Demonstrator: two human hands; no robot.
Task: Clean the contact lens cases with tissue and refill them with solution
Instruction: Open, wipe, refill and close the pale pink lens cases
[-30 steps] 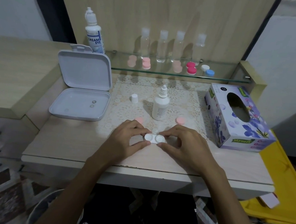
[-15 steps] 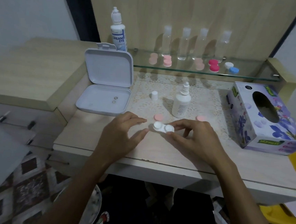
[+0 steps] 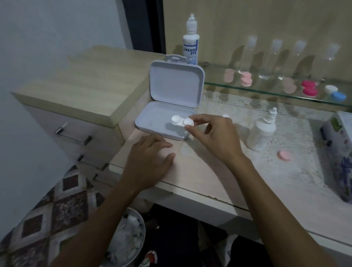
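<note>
**Hazards While Placing the Capped Lens Case in the Storage Box**

The white lens case, both round caps on, sits in or just above the tray of the open storage box, toward its right wall. Whether its underside already touches the tray floor cannot be told. The right hand pinches the right-hand cap between thumb and forefinger; the remaining fingers are loosely curled and clear of the case. The left hand lies flat on the table top just in front of the box, fingers straight, holding nothing.

Probable faults from this position:

1. Tipping. The pinch acts on one cap only. If released before the case is seated flat, the free left end may drop or the case may roll against the tray wall.
2. Leakage. If either cap is not fully tightened, fresh solution may seep into the tray once the case tilts. Cap tightness cannot be judged here.
3. Box shift. The box is light and stands at the table corner beside the drawer unit. A sideways push from the right hand could slide it; the left hand is near enough to brace it.
4. Knock-over. The uncapped solution bottle stands just right of the right wrist, with a loose pink cap near it. A wide withdrawal of the arm could topple the bottle and spill it.
5. Lid closure. The raised lid may catch the caps if the case rests off-centre.
</note>
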